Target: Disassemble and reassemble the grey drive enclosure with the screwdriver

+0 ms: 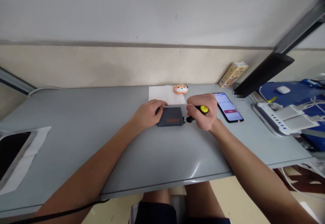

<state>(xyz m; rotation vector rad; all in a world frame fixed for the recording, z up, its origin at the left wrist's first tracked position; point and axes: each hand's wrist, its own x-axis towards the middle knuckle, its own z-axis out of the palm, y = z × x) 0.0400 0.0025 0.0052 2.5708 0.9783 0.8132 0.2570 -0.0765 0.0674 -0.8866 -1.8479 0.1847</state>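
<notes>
- the dark grey metal box (170,116) lies flat on the tabletop (76,126), near the far edge and about midway along it, with a row of small holes along its near side and an orange label on top
- the left hand (147,114) sits on the box's left side, fingers curled over its top and far corner, gripping it in place
- the right hand (201,111) is closed in a fist around a yellow and black screwdriver (203,109), just beside the box's right side; the black end points at the box, but whether its tip touches is too small to tell
- a sheet of white paper (165,94) lies just behind the box, partly under the left hand's fingertips
- a small orange toy with a dog's face (181,89) sits on the paper's far edge, against the wall
- a phone (228,107) lies to the right of the right hand, its lit screen showing numbers and a red button
- a small cardboard carton (233,74) leans against the wall in the far right corner
- a dark tablet (10,153) lies on a white sheet at the tabletop's left edge
- a white device with blue lights (284,119) sits past the right end of the tabletop, beside a blue surface (291,92)
- a black cord (58,215) runs across the lower left arm
</notes>
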